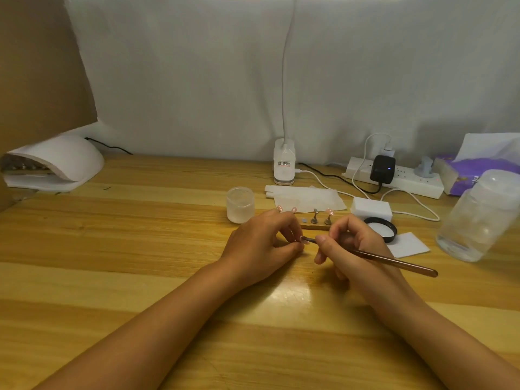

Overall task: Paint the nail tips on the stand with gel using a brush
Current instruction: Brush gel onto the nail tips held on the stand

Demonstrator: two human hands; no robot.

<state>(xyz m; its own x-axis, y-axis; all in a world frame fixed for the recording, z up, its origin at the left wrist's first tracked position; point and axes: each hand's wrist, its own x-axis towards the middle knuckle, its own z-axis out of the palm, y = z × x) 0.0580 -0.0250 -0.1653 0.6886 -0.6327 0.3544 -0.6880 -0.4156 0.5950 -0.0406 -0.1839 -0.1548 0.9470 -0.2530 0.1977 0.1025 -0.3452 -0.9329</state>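
Observation:
My right hand (353,246) grips a brown-handled brush (394,260), its handle pointing right and its tip (303,238) pointing left. My left hand (264,243) pinches something small at the brush tip; my fingers hide it. Just behind my hands sits the nail stand (313,227), a thin wooden bar with metal holders. Pink nail tips (328,211) sit on some holders, and one holder (314,215) is bare. A small frosted jar (240,204) stands open to the left of the stand. Its black lid (380,228) lies to the right.
A white nail lamp (56,164) sits at the far left. A desk lamp base (284,164), a power strip (394,177) with cables, a white block (371,209), tissue paper (309,199), a purple tissue pack (475,175) and a clear plastic bottle (478,215) crowd the back and right.

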